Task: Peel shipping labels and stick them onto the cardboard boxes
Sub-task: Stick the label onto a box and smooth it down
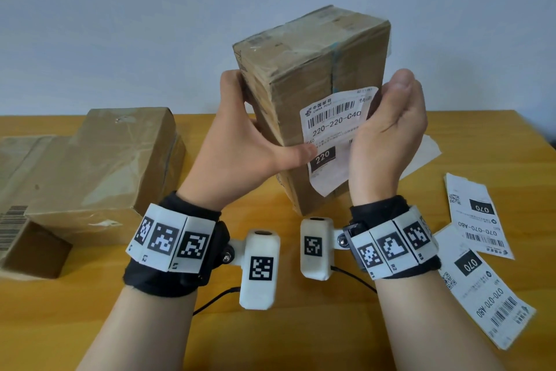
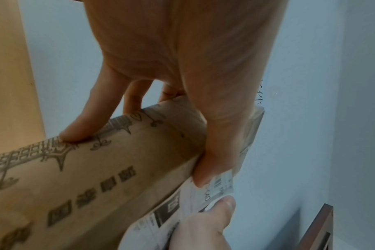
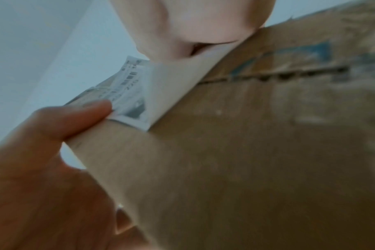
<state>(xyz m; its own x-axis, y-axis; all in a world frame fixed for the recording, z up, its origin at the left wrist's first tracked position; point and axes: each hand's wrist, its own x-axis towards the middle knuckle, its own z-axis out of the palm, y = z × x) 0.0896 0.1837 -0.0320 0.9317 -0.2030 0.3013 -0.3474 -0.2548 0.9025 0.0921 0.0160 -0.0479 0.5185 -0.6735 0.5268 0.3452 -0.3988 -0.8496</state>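
The step in hand is judged to be sticking: a shipping label (image 1: 334, 136) marked 220-220-C40 lies partly on the front face of an upright cardboard box (image 1: 313, 93) that is lifted above the surface (image 1: 301, 325), tilted slightly.

Left hand (image 1: 240, 142): grip grasping the box, fingers around its left side, thumb lying across the front face onto the label's lower left part. Right hand (image 1: 388, 130): fingers curled at the label's right edge, near the box corner. The right wrist view shows that edge standing off the cardboard, pinched between the fingers (image 3: 182, 33). The label is therefore judged not fully bonded.

Next move calls for laying the loose edge down flat and pressing it outward from the thumb, avoiding creases or wrapping round the corner.

Surface: wooden, yellow-toned. On it, to the left, further cardboard boxes (image 1: 99, 166) lie on their sides; one carries a barcode. To the right lie two loose labels (image 1: 478, 217) marked 070-070-A80, and a sheet of white backing paper (image 1: 427, 151) behind the right hand.

Room: plain pale wall behind.
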